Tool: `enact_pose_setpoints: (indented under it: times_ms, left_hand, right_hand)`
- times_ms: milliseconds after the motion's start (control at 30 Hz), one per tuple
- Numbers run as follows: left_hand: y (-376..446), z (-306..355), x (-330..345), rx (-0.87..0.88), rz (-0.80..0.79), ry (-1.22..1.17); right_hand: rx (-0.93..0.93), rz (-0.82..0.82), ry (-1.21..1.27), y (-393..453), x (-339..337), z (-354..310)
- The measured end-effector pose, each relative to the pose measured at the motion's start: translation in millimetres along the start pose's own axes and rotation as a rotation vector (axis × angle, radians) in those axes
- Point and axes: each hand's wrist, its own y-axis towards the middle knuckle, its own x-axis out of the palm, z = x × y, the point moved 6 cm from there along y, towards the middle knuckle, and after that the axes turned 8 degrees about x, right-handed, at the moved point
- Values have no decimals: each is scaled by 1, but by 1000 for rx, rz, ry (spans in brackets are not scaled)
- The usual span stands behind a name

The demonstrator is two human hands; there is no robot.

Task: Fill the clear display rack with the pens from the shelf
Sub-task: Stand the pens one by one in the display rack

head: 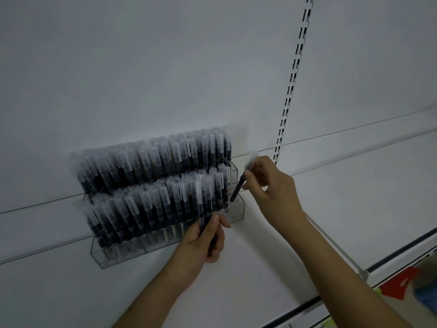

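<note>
A clear tiered display rack (104, 256) stands on the white shelf against the back panel. Several rows of dark pens with clear caps (151, 176) fill most of it. My right hand (272, 188) pinches one dark pen (241, 181), tilted, its lower end over the rack's right-end compartment (236, 209), which holds no pens. My left hand (205, 240) grips a small bunch of pens (202, 202) upright in front of the rack's lower right part.
A slotted metal upright (293, 79) runs up the back panel right of the rack. The white shelf (354, 190) stretches to the right. Its front edge (369, 271) lies at lower right, with a red tag (399, 282) and blurred coloured items below.
</note>
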Motion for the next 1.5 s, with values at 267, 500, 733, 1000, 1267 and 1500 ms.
enact_pose_setpoints:
  times_ms: [267, 500, 733, 1000, 1267, 1500]
  left_hand:
    - [0, -2, 0, -14, -5, 14]
    - [1, -1, 1, -18, -18, 23]
    - [0, 0, 0, -14, -12, 20]
    - [-4, -1, 6, -21, -74, 115]
    - [-3, 0, 5, -18, -51, 130]
    - [-2, 2, 4, -14, -49, 114]
  right_hand:
    - [-103, -166, -228, 13, 17, -12]
    - [-70, -232, -401, 7, 37, 5]
    - [-16, -68, -293, -10, 19, 3]
    - [33, -347, 106, -28, 39, -13]
    - [127, 49, 282, -2, -17, -7]
    - [94, 58, 108, 22, -20, -8]
